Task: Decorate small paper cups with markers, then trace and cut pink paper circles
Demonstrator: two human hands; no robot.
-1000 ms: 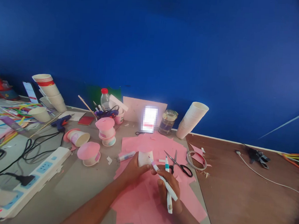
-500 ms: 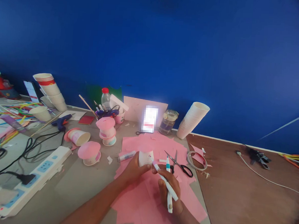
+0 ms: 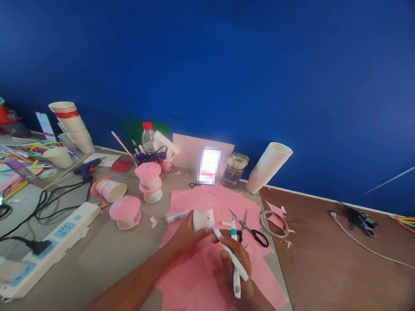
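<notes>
Over the pink paper sheets [image 3: 188, 285], my left hand [image 3: 187, 236] is closed around a small white paper cup [image 3: 201, 219]. A few purple marks show on the cup's side. My right hand [image 3: 238, 260] grips two white markers. The purple marker [image 3: 234, 259] points up and left, its tip at or very near the cup's wall. The teal-banded marker [image 3: 233, 228] is tucked between the fingers and points up, away from the cup. Black-handled scissors [image 3: 248, 228] lie open just beyond my right hand, and a clear glue tube [image 3: 176, 217] lies left of the cup.
Pink-topped paper cup pieces [image 3: 125, 209] stand at the left, near a white power strip [image 3: 52, 251] and a blue glue gun [image 3: 87, 166]. Behind are a lit phone [image 3: 209, 165], a glass jar [image 3: 234, 170] and a leaning cup stack [image 3: 270, 168]. A tape ring [image 3: 274, 224] lies right.
The whole view has shifted slightly, so things sit a little further right. Both hands keep their holds, and the purple marker's tip stays by the cup.
</notes>
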